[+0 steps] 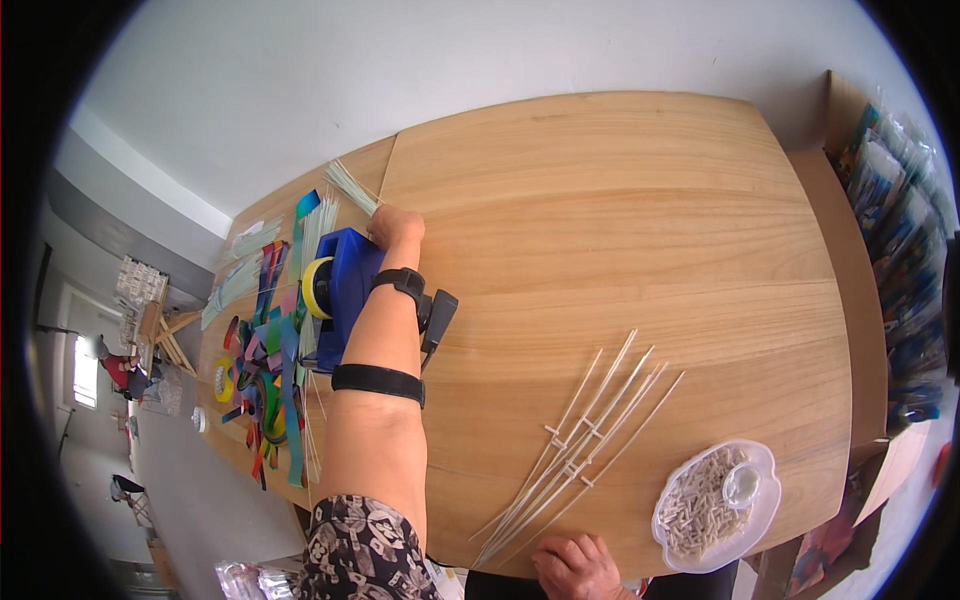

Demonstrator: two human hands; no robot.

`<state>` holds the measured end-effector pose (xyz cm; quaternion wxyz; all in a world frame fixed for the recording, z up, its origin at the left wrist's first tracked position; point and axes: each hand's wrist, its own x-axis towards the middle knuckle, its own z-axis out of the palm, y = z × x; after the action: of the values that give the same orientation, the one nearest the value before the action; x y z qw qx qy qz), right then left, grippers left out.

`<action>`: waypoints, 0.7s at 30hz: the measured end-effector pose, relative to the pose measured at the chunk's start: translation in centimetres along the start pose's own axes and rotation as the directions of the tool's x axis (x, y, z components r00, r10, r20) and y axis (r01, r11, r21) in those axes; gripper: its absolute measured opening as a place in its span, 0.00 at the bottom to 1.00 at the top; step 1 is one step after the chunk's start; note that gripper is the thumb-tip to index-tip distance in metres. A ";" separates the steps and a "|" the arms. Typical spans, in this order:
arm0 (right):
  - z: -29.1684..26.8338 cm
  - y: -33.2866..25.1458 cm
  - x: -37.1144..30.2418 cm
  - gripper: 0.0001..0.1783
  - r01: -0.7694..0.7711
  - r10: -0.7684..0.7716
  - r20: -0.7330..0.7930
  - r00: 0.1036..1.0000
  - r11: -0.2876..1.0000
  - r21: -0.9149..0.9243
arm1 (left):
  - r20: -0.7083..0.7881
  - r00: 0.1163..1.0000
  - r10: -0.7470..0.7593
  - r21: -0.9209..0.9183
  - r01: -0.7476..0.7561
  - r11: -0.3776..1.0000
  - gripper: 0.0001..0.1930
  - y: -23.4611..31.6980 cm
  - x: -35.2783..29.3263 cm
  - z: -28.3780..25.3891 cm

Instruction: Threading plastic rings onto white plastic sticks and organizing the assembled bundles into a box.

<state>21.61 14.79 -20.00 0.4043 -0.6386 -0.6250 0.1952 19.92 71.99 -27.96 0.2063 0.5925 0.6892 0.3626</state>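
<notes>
My left arm stretches far over the table, and my left hand [398,226] is closed at the near end of a bundle of thin white sticks [352,188]. Its fingertips are mostly hidden. At the near table edge, my right hand [577,567] has its fingers curled under, and whatever may be in them is out of sight. Just beyond it lies a frame of long thin sticks [575,468], joined by short pale tubes. A clear plastic tray [768,490] with several short pale tubes [695,505] is right of that hand.
Beside my left forearm stands a blue tape dispenser [350,275] with a yellow roll [318,287]. Coloured ribbons [265,390] pile up on the left, near more white sticks [318,222]. A cardboard box [860,270] of plastic-wrapped packs lines the right side. A person [120,368] sits far left.
</notes>
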 end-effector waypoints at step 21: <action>1.0 0.9 -3.2 0.11 0.234 -0.228 -0.061 0.972 0.966 0.114 | 0.809 0.542 0.229 0.054 -0.455 0.889 0.12 1.0 -28.7 -20.7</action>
<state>20.96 12.09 -22.16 0.4768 -0.5405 -0.6723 0.1687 11.95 38.98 -17.89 0.3315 0.8351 0.4389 0.0076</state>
